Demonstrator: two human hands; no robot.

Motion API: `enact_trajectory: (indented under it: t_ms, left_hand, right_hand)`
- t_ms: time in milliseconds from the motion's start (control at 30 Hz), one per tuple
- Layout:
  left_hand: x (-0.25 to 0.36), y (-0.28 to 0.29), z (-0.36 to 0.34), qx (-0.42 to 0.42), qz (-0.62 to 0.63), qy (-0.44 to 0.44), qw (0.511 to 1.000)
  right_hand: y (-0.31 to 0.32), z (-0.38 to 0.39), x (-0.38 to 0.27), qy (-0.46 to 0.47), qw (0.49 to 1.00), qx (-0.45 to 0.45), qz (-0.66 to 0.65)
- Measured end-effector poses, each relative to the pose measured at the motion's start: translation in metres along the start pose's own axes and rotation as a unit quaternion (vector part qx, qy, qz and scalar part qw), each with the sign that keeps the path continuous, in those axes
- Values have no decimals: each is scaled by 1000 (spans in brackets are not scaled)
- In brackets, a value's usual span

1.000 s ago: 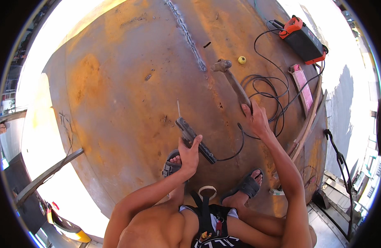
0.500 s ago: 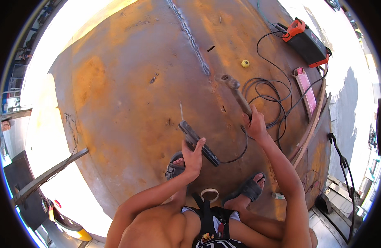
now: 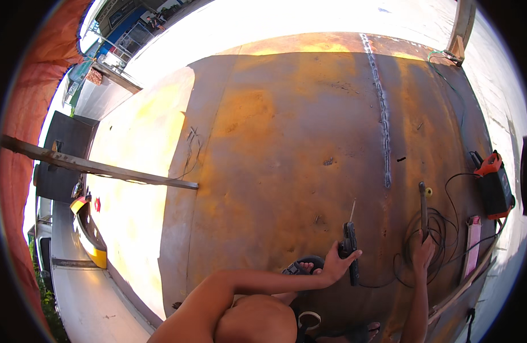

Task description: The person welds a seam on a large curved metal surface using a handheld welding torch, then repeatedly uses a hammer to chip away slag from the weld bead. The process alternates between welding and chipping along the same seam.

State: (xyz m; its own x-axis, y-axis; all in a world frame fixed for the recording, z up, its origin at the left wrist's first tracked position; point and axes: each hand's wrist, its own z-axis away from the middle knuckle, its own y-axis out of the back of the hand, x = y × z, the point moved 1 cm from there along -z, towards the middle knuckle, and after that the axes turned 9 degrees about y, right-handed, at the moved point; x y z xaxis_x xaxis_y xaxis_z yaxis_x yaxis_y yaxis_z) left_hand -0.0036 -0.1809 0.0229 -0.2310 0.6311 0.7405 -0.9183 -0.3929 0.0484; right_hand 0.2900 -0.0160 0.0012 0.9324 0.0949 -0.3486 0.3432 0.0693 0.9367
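My left hand (image 3: 337, 264) is closed round a black welding electrode holder (image 3: 350, 241). A thin electrode rod (image 3: 353, 209) sticks up from its far end, apart from the weld line. My right hand (image 3: 422, 252) grips the handle of a hammer (image 3: 424, 210), its head pointing away from me beside a small yellow round thing (image 3: 428, 192). Under both hands spreads a rust-stained steel plate (image 3: 275, 177). A rough grey weld bead (image 3: 382, 114) runs down the plate from its far edge and ends beyond my hands.
At the right stands an orange and black welding machine (image 3: 496, 186), with a coiled black cable (image 3: 444, 234) near my right hand. A pink box (image 3: 472, 240) lies beside the cable. On the left, a metal bar (image 3: 120, 171) reaches over the plate; an orange tarp (image 3: 29, 114) hangs beyond.
My view has swung left, so the plate, weld bead and welding machine appear farther right and lower. The hammer now points more straight away from me. Both hands keep their holds.
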Motion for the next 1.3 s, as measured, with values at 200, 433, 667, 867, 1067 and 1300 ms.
enact_trajectory:
  t_ms: [200, 433, 667, 867, 1067, 1300]
  left_hand:
    - [8, -14, -9, -30, 15, -3, 999]
    - [28, -26, -13, -11, -20, -55, 998]
    - [43, -8, -24, -17, -7, -32, 999]
    - [76, -23, -11, -33, -21, -47, 998]
    - [66, -40, -17, -130, -11, -24, 991]
    - [46, -31, -67, -224, -328, -98, 912]
  right_hand:
    - [-8, 6, 10, 92, 995, 6, -38]
    - [67, 5, -68, 69, 980, -185, 29]
    - [121, 7, -132, 182, 976, -46, -111]
    - [145, 17, -148, 179, 933, -186, -252]
    - [32, 58, -152, 104, 895, -228, -368]
    - [-4, 57, -139, 72, 961, -37, -265]
